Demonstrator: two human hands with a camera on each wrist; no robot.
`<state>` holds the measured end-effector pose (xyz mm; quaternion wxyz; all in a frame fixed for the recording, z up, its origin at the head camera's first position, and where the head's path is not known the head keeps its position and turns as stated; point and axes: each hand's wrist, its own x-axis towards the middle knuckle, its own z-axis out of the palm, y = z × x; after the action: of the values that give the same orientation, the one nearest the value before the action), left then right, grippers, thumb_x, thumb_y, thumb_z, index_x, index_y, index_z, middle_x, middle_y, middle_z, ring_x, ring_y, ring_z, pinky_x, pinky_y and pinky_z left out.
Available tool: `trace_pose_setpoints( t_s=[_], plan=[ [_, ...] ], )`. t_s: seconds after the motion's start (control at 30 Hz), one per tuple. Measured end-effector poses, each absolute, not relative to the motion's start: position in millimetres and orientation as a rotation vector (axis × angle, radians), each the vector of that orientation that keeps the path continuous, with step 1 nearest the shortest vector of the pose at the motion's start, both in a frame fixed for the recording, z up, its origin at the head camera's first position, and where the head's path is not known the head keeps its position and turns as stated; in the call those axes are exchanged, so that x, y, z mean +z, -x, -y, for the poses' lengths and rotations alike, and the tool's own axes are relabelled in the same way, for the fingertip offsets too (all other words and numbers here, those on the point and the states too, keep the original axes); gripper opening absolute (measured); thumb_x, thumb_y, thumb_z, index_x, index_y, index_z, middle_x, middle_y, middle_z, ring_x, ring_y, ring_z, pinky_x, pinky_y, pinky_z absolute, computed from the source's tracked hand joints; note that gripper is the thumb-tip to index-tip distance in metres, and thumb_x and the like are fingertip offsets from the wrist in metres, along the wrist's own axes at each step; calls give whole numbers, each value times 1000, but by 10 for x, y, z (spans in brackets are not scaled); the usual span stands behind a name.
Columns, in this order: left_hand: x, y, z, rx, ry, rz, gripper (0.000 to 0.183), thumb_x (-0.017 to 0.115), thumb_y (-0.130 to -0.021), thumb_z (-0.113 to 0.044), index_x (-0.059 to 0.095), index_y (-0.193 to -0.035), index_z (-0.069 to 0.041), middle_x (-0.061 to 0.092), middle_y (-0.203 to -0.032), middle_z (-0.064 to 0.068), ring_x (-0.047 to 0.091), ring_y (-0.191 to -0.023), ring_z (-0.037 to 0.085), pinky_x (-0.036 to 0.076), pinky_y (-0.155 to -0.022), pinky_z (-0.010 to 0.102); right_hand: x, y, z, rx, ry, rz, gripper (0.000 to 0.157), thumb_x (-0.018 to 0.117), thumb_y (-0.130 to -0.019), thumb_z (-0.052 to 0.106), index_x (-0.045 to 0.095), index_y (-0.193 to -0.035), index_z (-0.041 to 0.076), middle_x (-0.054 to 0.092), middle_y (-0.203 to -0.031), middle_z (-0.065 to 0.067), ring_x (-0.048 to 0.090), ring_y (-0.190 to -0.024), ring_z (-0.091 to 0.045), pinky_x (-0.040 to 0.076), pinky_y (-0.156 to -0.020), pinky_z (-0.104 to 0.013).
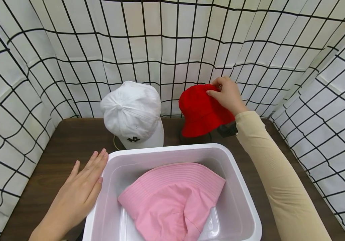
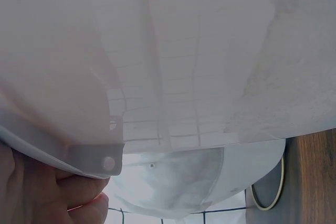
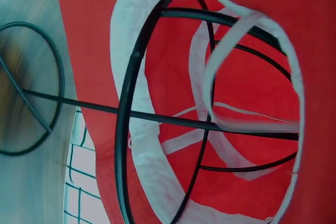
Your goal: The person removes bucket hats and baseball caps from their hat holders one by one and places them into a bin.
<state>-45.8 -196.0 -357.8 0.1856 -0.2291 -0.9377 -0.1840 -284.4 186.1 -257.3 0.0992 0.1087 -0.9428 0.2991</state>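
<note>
My right hand (image 1: 228,95) pinches the crown of a red bucket hat (image 1: 201,107) between thumb and fingers. The hat hangs tilted over a black wire hat stand (image 3: 126,114), whose round frame shows inside the white-lined opening in the right wrist view. My left hand (image 1: 80,189) lies with straight fingers along the left rim of a white plastic tub (image 1: 242,187); the left wrist view has its fingers (image 2: 84,192) at the tub's edge. A pink bucket hat (image 1: 175,197) lies in the tub, brim toward the back.
Behind the tub, a white baseball cap (image 1: 131,110) with a dark logo sits on a stand with a ring-shaped base (image 2: 281,182). A dark object (image 1: 227,130) stands beside the red hat. White cloth with a black grid (image 1: 148,47) encloses the dark wooden table (image 1: 67,140).
</note>
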Motion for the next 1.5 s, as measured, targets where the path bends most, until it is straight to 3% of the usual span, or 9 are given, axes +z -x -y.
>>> trace_pose_setpoints(
  t_s=[0.2, 0.77, 1.0, 1.23, 1.37, 1.5],
  plan=[
    [-3575, 466, 1951, -524, 643, 2640, 54, 44, -97, -14, 29, -148, -7, 31, -151, 9, 15, -141, 9, 6, -114, 47, -2606, 2836, -1874, 948, -274, 2703, 15, 60, -92, 12, 60, -99, -2, 51, -102, -16, 46, -92, -29, 39, -78, -36],
    [-3585, 469, 1945, -515, 639, 2637, 54, 45, -97, -14, 30, -148, -7, 33, -150, 10, 15, -141, 10, 6, -114, 46, -2652, 2788, -2140, 1209, 6, 2450, 21, 54, -96, 21, 55, -106, 3, 57, -109, -11, 51, -95, -19, 40, -77, -25],
    [-3581, 470, 1954, -522, 644, 2633, 54, 45, -97, -14, 30, -148, -7, 32, -150, 10, 15, -141, 9, 7, -114, 47, -2670, 2781, -2229, 1283, 68, 2337, 19, 48, -99, 22, 49, -104, 4, 51, -100, -5, 44, -88, -12, 35, -74, -22],
    [-3576, 458, 1955, -543, 638, 2633, 54, 45, -97, -13, 29, -149, -8, 33, -150, 10, 14, -141, 8, 7, -114, 48, -2644, 2752, -2255, 1434, 62, 2252, 12, 40, -101, 23, 43, -104, 11, 45, -103, 0, 41, -91, -10, 31, -76, -22],
    [-3580, 456, 1955, -552, 635, 2635, 54, 45, -97, -13, 29, -148, -8, 33, -150, 10, 15, -141, 9, 7, -114, 49, -2629, 2723, -2253, 1496, 9, 2249, 10, 44, -99, 27, 41, -98, 18, 45, -101, 1, 43, -91, -11, 33, -75, -24],
    [-3586, 456, 1953, -552, 638, 2634, 53, 45, -97, -13, 31, -147, -5, 32, -150, 10, 15, -141, 10, 7, -114, 49, -2604, 2684, -2262, 1480, -21, 2364, 25, 58, -92, 36, 46, -103, 18, 51, -106, -1, 51, -90, -14, 43, -74, -26]
  ],
)
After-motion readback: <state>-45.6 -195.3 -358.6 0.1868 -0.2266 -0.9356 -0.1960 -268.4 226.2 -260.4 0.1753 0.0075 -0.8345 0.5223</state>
